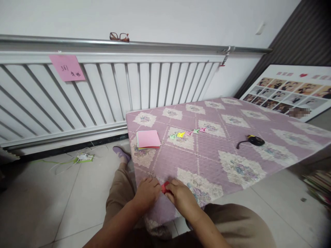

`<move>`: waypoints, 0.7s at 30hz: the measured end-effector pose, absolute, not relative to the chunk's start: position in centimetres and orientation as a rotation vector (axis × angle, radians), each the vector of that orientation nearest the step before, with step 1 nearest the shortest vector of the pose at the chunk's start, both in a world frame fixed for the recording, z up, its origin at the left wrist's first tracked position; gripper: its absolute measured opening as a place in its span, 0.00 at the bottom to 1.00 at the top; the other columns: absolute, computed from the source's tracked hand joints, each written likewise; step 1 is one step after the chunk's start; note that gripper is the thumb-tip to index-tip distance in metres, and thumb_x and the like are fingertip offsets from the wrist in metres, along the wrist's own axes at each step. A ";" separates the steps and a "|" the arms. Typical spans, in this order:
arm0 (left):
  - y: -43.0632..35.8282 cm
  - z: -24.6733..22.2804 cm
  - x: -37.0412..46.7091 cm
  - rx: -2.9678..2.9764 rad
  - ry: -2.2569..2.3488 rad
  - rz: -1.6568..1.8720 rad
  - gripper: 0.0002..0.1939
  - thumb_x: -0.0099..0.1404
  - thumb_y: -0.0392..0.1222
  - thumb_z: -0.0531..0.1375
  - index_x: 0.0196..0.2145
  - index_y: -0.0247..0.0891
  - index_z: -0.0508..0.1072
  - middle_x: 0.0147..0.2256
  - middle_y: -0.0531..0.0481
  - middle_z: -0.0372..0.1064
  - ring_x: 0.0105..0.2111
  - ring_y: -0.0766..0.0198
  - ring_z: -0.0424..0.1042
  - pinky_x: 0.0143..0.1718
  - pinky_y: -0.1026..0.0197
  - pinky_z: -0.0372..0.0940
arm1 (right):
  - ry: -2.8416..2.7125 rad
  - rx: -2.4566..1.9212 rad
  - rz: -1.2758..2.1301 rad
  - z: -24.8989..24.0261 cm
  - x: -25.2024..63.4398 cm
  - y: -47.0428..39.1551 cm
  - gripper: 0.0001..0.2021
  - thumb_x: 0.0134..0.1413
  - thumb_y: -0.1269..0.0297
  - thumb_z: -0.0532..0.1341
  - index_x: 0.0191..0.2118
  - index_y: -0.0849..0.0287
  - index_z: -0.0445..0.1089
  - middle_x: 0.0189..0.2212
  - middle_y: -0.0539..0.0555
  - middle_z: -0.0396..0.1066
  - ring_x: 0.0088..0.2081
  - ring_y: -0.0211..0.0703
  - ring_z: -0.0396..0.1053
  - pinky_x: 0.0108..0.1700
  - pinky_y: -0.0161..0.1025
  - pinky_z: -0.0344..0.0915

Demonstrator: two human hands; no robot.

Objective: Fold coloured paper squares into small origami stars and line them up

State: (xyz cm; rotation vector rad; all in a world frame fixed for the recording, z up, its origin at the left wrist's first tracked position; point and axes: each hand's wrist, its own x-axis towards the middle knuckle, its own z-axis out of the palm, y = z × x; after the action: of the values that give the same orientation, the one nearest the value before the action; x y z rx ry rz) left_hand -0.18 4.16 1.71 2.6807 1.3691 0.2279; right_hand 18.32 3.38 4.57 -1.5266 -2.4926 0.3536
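Observation:
At the near edge of the table, a small folded piece of red paper [164, 187] lies between my two hands. My right hand [183, 197] pinches it between thumb and fingers. From the other side, my left hand [148, 193] has its fingers bent and pressed against the paper's left end; its thumb is hidden. Farther off, several small folded paper pieces stand in a slanting row, among them a yellow piece [180, 134], a green piece [173, 136] and a pink piece [203, 129]. A stack of coloured paper sheets [148, 138], pink on top, lies near the table's left edge.
A purple patterned cloth [204, 162] covers the table. On its right side lies a black rounded object with a strap [255, 140]. A white radiator [155, 82] runs behind, with glasses [119, 37] on the pipe above. A power strip [84, 157] with cables sits on the floor.

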 end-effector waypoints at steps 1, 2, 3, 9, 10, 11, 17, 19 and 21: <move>4.2 1.6 -0.1 2.684 1.370 0.237 0.08 0.70 0.42 0.54 0.36 0.39 0.71 0.37 0.50 0.68 0.40 0.57 0.64 0.43 0.53 0.58 | -2.497 -1.526 0.348 4.6 18.3 3.4 0.03 0.54 0.69 0.61 0.34 0.57 0.72 0.33 0.52 0.69 0.37 0.43 0.67 0.39 0.36 0.61; 4.2 1.5 -0.1 2.688 1.370 0.248 0.08 0.70 0.42 0.53 0.36 0.39 0.71 0.37 0.50 0.68 0.40 0.57 0.64 0.43 0.53 0.58 | -2.502 -1.525 0.341 4.6 18.2 3.5 0.04 0.55 0.70 0.60 0.34 0.57 0.72 0.33 0.52 0.69 0.37 0.43 0.67 0.39 0.36 0.61; 4.3 1.5 0.0 2.690 1.369 0.259 0.08 0.70 0.41 0.53 0.36 0.39 0.71 0.37 0.50 0.68 0.40 0.57 0.65 0.42 0.53 0.59 | -2.509 -1.526 0.331 4.7 18.1 3.5 0.04 0.55 0.70 0.59 0.34 0.57 0.72 0.32 0.52 0.70 0.37 0.43 0.67 0.39 0.37 0.61; 5.0 1.9 0.5 2.675 1.371 0.354 0.07 0.68 0.39 0.54 0.34 0.38 0.71 0.36 0.49 0.68 0.38 0.58 0.66 0.43 0.54 0.60 | -2.536 -1.564 0.217 4.9 17.2 3.8 0.07 0.56 0.72 0.57 0.30 0.59 0.72 0.30 0.55 0.70 0.35 0.47 0.68 0.37 0.39 0.61; 5.1 2.1 0.5 2.669 1.372 0.375 0.07 0.68 0.38 0.54 0.34 0.38 0.71 0.35 0.49 0.67 0.38 0.58 0.66 0.43 0.54 0.61 | -2.533 -1.574 0.203 5.0 17.1 3.9 0.07 0.55 0.73 0.57 0.30 0.59 0.71 0.30 0.55 0.70 0.35 0.47 0.68 0.36 0.39 0.61; 5.2 2.4 0.5 2.663 1.379 0.391 0.06 0.68 0.37 0.54 0.34 0.38 0.71 0.36 0.49 0.67 0.39 0.59 0.66 0.43 0.55 0.61 | -2.524 -1.585 0.191 5.2 17.0 4.0 0.07 0.55 0.73 0.57 0.29 0.59 0.71 0.30 0.55 0.70 0.34 0.47 0.68 0.35 0.39 0.61; 4.2 4.7 0.5 2.300 1.444 0.865 0.15 0.64 0.31 0.53 0.47 0.41 0.68 0.45 0.47 0.65 0.43 0.60 0.66 0.46 0.57 0.63 | -2.378 -1.674 0.154 6.8 17.1 4.7 0.07 0.58 0.71 0.55 0.32 0.59 0.69 0.30 0.54 0.71 0.32 0.44 0.70 0.34 0.37 0.62; 3.6 5.4 0.8 2.246 1.413 0.928 0.17 0.62 0.30 0.52 0.48 0.42 0.69 0.45 0.47 0.65 0.43 0.60 0.66 0.46 0.57 0.63 | -2.317 -1.681 0.178 7.3 17.1 4.6 0.07 0.58 0.71 0.54 0.31 0.57 0.68 0.29 0.52 0.70 0.31 0.42 0.70 0.33 0.36 0.62; 3.0 5.7 1.2 2.258 1.414 0.910 0.17 0.63 0.29 0.52 0.46 0.42 0.71 0.45 0.47 0.66 0.41 0.59 0.66 0.45 0.57 0.62 | -2.243 -1.668 0.229 7.7 16.9 4.3 0.07 0.57 0.71 0.54 0.29 0.56 0.66 0.28 0.51 0.69 0.30 0.41 0.69 0.32 0.35 0.61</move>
State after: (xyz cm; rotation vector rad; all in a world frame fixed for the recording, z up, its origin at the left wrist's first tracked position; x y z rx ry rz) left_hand 1.22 2.97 5.75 2.2585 1.4141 0.9097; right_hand 16.94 4.27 7.70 -1.6682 -2.2431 0.2286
